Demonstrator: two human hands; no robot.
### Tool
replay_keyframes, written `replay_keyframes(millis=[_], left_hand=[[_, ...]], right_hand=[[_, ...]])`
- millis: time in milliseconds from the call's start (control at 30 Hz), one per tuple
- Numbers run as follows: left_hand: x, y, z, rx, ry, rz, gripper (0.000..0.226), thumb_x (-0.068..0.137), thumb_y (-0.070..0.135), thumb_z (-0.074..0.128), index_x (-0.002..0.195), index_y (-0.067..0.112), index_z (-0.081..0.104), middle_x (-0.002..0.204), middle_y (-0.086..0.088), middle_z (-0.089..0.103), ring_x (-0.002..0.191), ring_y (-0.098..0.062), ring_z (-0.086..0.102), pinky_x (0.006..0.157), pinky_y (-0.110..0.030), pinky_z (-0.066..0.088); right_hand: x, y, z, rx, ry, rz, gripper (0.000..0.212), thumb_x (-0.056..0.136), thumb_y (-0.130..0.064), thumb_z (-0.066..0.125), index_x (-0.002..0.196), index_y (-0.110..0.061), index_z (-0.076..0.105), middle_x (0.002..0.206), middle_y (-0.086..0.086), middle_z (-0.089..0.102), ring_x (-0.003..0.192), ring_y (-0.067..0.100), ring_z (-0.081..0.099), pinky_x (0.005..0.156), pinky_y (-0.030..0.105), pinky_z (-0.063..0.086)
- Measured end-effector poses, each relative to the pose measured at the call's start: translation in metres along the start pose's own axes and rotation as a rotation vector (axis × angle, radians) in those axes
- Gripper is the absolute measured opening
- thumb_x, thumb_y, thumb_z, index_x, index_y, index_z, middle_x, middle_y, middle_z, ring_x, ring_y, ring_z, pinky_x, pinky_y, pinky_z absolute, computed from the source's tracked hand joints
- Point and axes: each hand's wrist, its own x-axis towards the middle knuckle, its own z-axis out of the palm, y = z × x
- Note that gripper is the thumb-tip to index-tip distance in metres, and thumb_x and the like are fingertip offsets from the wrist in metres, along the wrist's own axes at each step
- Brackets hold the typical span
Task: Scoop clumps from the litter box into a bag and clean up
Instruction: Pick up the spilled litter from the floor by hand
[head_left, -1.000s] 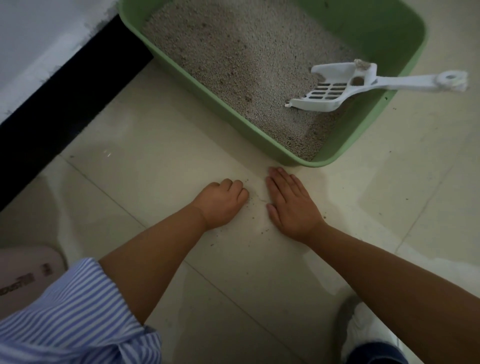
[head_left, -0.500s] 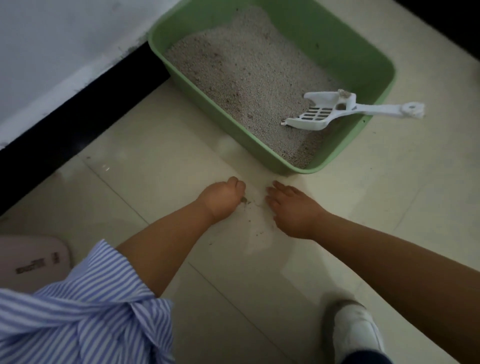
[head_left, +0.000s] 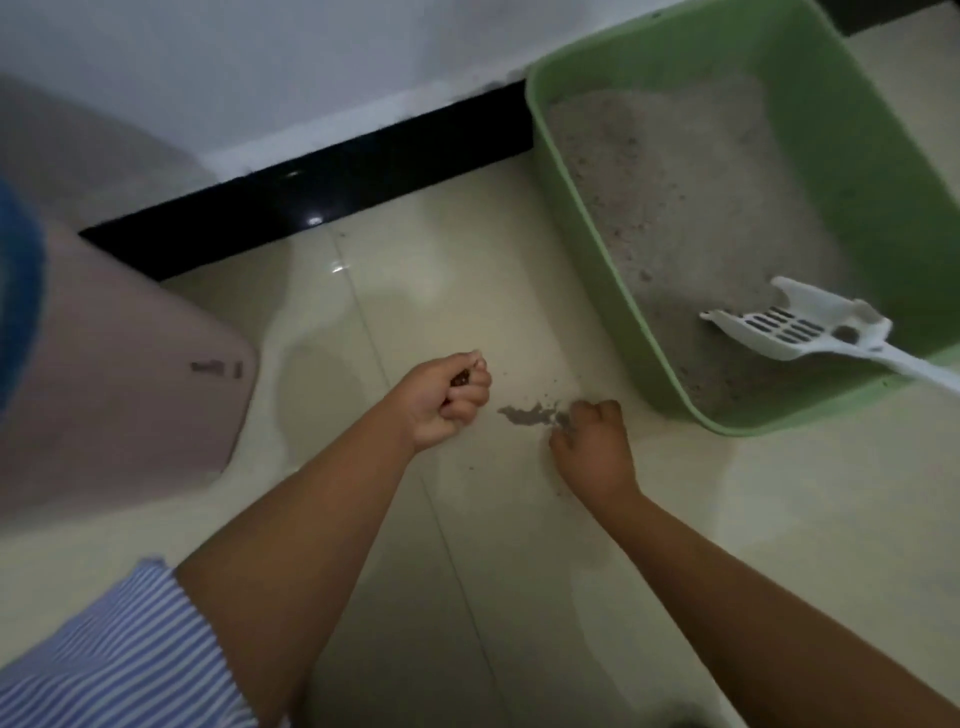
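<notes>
A green litter box (head_left: 587, 218) full of grey litter stands on the tiled floor at the right. A white slotted scoop (head_left: 800, 332) lies in its near corner, its handle sticking out over the rim. A small pile of spilled litter (head_left: 530, 414) lies on the floor in front of the box. My left hand (head_left: 447, 400) is curled into a fist just left of the pile, with dark grains showing between its fingers. My right hand (head_left: 592, 441) rests on the floor at the pile's right edge, fingers curled against the grains.
A pinkish-beige bin or lid (head_left: 119, 374) stands on the floor at the left. A black skirting strip (head_left: 322, 192) runs along the white wall behind. My striped sleeve (head_left: 119, 654) fills the lower left corner.
Both hands have raked loose grains together into a small pile. My left hand has closed into a fist around some litter. The view has swung left, so the box now sits at the right.
</notes>
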Motion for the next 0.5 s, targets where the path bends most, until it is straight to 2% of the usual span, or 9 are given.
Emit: replay_keyframes(millis=[100,200,267,333,400,433,500], left_hand=[[-0.016,-0.006,-0.017,-0.055,-0.034,0.013,0.039,0.082,0.014,0.037,0.046,0.012,0.051,0.046,0.004,0.039,0.025,-0.002,0.030,0.024,-0.009,0.014],[-0.030,-0.012,-0.026,-0.077,-0.021,0.057,0.029,0.069,0.016,0.039,0.041,0.014,0.049,0.044,0.005,0.036,0.026,-0.003,0.030,0.024,-0.011,0.013],[-0.039,-0.019,-0.028,-0.066,0.033,0.070,0.031,0.073,0.014,0.039,0.042,0.014,0.048,0.044,0.005,0.035,0.025,-0.003,0.029,0.024,-0.011,0.012],[-0.049,-0.026,-0.030,-0.008,0.104,0.051,0.038,0.087,0.012,0.033,0.051,0.013,0.045,0.045,0.004,0.037,0.024,-0.002,0.028,0.024,-0.011,0.012],[-0.061,-0.037,-0.031,0.024,0.167,0.045,0.036,0.095,0.014,0.027,0.061,0.013,0.039,0.045,0.004,0.038,0.024,-0.001,0.028,0.023,-0.010,0.012],[-0.068,-0.042,-0.030,0.025,0.188,0.051,0.035,0.096,0.015,0.027,0.063,0.013,0.037,0.045,0.004,0.039,0.024,-0.001,0.028,0.023,-0.010,0.012],[-0.078,-0.050,-0.027,0.041,0.218,0.059,0.033,0.095,0.013,0.028,0.063,0.013,0.036,0.044,0.004,0.039,0.025,-0.001,0.027,0.022,-0.010,0.013]], right_hand=[[0.002,-0.019,0.016,0.086,0.040,-0.019,0.034,0.082,-0.010,0.050,0.111,0.008,0.054,0.116,0.025,0.047,0.108,0.036,0.047,0.096,0.034,0.037],[0.006,-0.032,0.024,0.091,-0.011,-0.135,0.027,0.083,-0.005,0.050,0.108,0.006,0.056,0.116,0.020,0.047,0.103,0.033,0.050,0.091,0.030,0.039],[0.009,-0.035,0.025,0.074,-0.048,-0.253,0.025,0.085,-0.005,0.050,0.107,0.004,0.059,0.113,0.019,0.050,0.098,0.032,0.052,0.085,0.030,0.041],[0.007,-0.036,0.021,-0.007,-0.010,-0.372,0.020,0.085,-0.005,0.055,0.100,0.004,0.063,0.106,0.020,0.055,0.095,0.034,0.054,0.078,0.033,0.044],[0.006,-0.035,0.016,-0.100,0.015,-0.539,0.016,0.072,-0.005,0.070,0.085,0.004,0.066,0.090,0.021,0.060,0.084,0.037,0.058,0.067,0.035,0.049],[0.009,-0.033,0.017,-0.129,0.003,-0.632,0.021,0.062,-0.004,0.077,0.078,0.003,0.066,0.084,0.020,0.062,0.078,0.038,0.060,0.062,0.034,0.051],[0.017,-0.027,0.023,-0.220,-0.075,-0.817,0.033,0.049,-0.004,0.082,0.077,0.003,0.067,0.086,0.023,0.066,0.077,0.041,0.064,0.063,0.041,0.055]])
